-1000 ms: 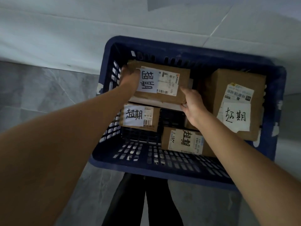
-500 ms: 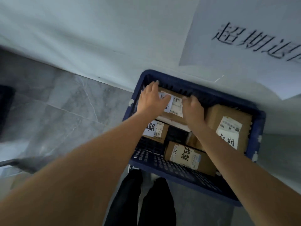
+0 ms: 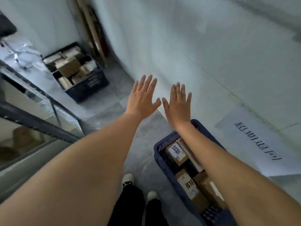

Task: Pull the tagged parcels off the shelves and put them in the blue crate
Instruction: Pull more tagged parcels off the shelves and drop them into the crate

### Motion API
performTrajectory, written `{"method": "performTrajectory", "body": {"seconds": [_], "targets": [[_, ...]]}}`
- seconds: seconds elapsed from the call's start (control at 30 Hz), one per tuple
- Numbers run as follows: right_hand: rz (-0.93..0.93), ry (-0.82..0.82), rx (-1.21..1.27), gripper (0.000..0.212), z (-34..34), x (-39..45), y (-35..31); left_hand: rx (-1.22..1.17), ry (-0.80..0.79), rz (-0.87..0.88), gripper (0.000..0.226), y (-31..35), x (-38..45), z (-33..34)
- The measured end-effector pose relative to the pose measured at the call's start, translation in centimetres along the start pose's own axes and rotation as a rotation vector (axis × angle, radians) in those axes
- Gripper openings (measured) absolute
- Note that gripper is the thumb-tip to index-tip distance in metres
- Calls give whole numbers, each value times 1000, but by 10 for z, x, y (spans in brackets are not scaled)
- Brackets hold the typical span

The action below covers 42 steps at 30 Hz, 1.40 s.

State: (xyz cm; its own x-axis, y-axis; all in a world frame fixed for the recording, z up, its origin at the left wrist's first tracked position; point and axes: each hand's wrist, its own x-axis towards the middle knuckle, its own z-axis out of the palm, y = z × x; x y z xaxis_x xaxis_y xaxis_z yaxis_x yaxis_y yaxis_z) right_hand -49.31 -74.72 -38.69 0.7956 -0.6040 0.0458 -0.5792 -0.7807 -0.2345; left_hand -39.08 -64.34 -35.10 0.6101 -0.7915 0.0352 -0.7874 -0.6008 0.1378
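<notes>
Head view: both hands, left [image 3: 142, 97] and right [image 3: 177, 103], hang flat and empty, fingers spread; below the right wrist, tagged parcels [image 3: 177, 153] already fill the blue crate [image 3: 162, 167].

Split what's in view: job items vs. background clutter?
Job:
- blue crate, near the feet
- tagged parcels inside it
- left hand and right hand, both open, holding nothing
- metal shelf frame

Lying about:
- second crate of boxes by the wall
- lettered paper sheet
</notes>
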Motion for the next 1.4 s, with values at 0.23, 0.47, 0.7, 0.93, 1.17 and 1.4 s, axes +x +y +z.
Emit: {"method": "performTrajectory", "body": {"seconds": [0.23, 0.47, 0.7, 0.93, 1.17, 1.4], "targets": [[-465, 204, 19, 66, -112, 32, -189, 184, 284, -321, 73, -127, -95, -171], [-878, 268, 64, 67, -131, -45, -390, 402, 338, -678, 70, -244, -277, -246], [-1087, 244, 28, 72, -110, -178, -538, 532, 312, -941, 68, -330, -507, -282], [-1187, 209, 28, 73, -88, -294, -656, 520, 356, -1180, 71, -383, -670, -287], [-1300, 134, 43, 73, -52, -359, -752, 499, 386, -1261, 67, -433, -745, -291], [-1446, 75, 40, 75, 6, -384, -867, 503, 408, -1362, 65, -521, -810, -285]]}}
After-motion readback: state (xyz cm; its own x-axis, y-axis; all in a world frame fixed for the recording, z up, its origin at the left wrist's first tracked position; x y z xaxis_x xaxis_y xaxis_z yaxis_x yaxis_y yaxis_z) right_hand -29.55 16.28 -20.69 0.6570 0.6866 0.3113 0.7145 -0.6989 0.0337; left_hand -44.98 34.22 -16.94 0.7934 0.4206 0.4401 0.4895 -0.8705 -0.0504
